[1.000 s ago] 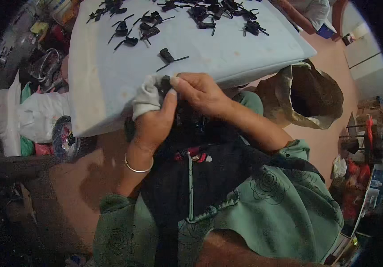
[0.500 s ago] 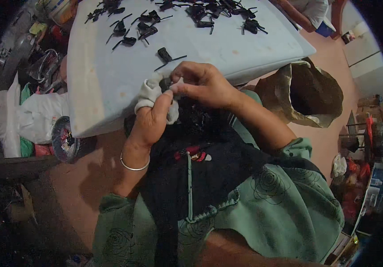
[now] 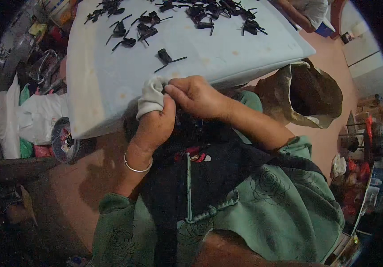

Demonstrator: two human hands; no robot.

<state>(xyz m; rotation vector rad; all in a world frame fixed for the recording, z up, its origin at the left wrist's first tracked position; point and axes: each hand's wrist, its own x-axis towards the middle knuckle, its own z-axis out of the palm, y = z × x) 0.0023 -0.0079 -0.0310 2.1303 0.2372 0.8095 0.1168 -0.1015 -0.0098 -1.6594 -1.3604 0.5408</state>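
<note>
White cloth or sheeting covers the one worktop (image 3: 107, 84), which spreads from ten round to two o'clock of the point where the fingertips meet. One brown sack (image 3: 271, 95) gapes at three o'clock, beside the worktop's near edge.

Two hands work at that edge: the right hand (image 3: 200, 98) reaches in from four o'clock, its grip pinched narrow, on what I cannot tell; the left hand (image 3: 156, 127), from about seven, has its grip closed round one whitish cloth (image 3: 150, 98). Fine two-handed fingertip work at the cloth looks to be the step in hand; the next move probably calls for a steady left hold and a light right pinch.

Smallest are the black parts with thin stems: one lone part (image 3: 164, 55) at twelve o'clock, four loosely grouped parts (image 3: 147, 31) at eleven, and beyond them, up to one o'clock, an overlapping scatter (image 3: 218, 10) I cannot count.
</note>
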